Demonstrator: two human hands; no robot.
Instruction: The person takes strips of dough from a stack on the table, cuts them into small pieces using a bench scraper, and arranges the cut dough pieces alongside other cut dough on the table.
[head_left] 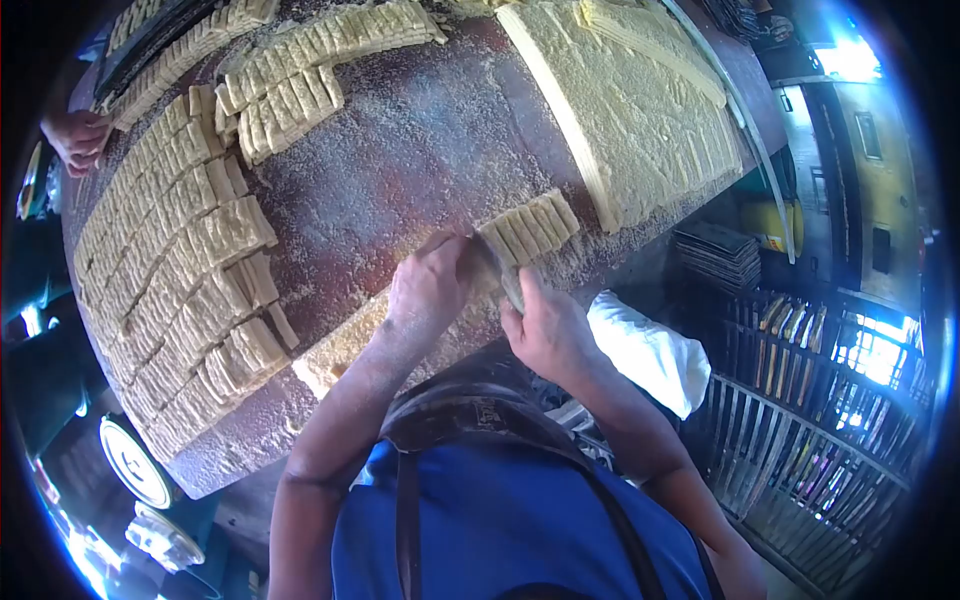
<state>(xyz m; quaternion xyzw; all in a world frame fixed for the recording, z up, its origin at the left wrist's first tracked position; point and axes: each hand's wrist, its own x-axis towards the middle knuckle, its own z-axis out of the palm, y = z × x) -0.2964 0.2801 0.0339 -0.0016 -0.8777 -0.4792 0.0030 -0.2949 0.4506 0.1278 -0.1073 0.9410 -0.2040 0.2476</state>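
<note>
My right hand [548, 330] is closed on a flat cutting tool [497, 268], whose blade stands at the left end of a short row of cut dough strips [530, 228]. My left hand [432, 280] rests just left of the blade on a long pale dough piece [345, 345] along the near table edge. Its fingers are bent down against the dough and partly hidden. A large layered dough slab [640, 120] lies at the right, dusted with crumbs or flour. Rows of cut strips [180, 260] cover the left of the table.
The reddish table [400, 150] is dusted with flour. Another person's hand [78, 140] is at its far left edge. More strips [330, 45] lie at the back. A white sack [650, 355], stacked trays [718, 255] and a metal rack [790, 430] stand right. A round dial [136, 463] is lower left.
</note>
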